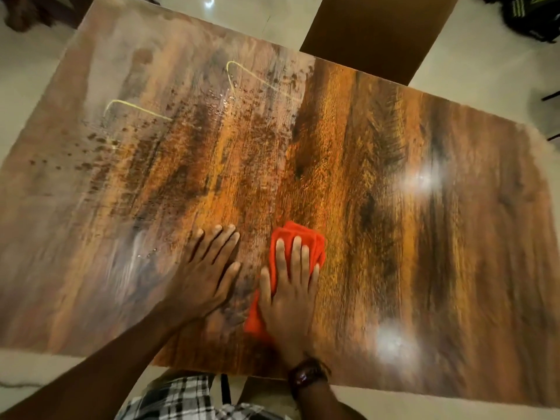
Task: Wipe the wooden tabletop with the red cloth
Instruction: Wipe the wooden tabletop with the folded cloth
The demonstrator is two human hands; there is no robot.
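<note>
The wooden tabletop (394, 207) fills most of the view, with dark streaked grain and bright light reflections. A bunched red cloth (280, 247) lies on it near the front edge. My right hand (291, 292) lies flat on the cloth, fingers spread, pressing it onto the wood. My left hand (206, 268) rests flat on the bare wood just to the left of the cloth, holding nothing. Wet droplets and two pale curved streaks (130, 106) mark the far left part of the tabletop.
A brown chair (378, 28) stands at the far side of the table. A dark bag (533, 16) lies on the pale tiled floor at the top right. My checked clothing (181, 398) shows below the table's front edge.
</note>
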